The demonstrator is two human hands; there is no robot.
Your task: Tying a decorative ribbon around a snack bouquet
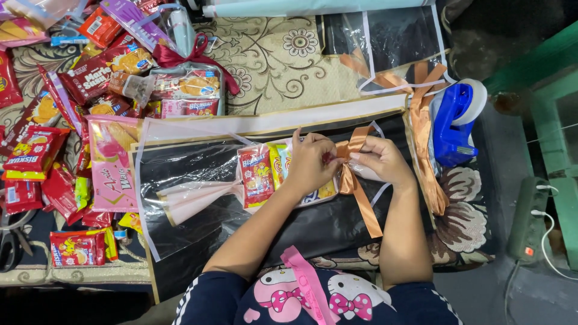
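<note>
Loose snack packets [42, 150], mostly red, crowd the left edge of the patterned mat [283, 57] I am working on, and a finished gift bundle tied with a dark red bow [186, 54] sits at its far left. By the right edge stands a blue tape dispenser [454, 123], with strips of orange ribbon trailing past it, and a power strip [528, 219] lies on the floor beyond. A pale roll [313, 7] lies along the far edge. In the middle, on a black-and-clear wrapping sheet [180, 162] with a gold border, lies the snack bouquet [265, 174]: red and yellow packets in clear film, its pink cone pointing left. An orange ribbon [355, 180] crosses its neck and hangs toward me. My left hand [313, 162] is curled on the bundle, fingertips pinching at the ribbon knot. My right hand [379, 159] is closed narrowly on the ribbon's other side, seemingly gripping the film too, though my fingers hide that.
</note>
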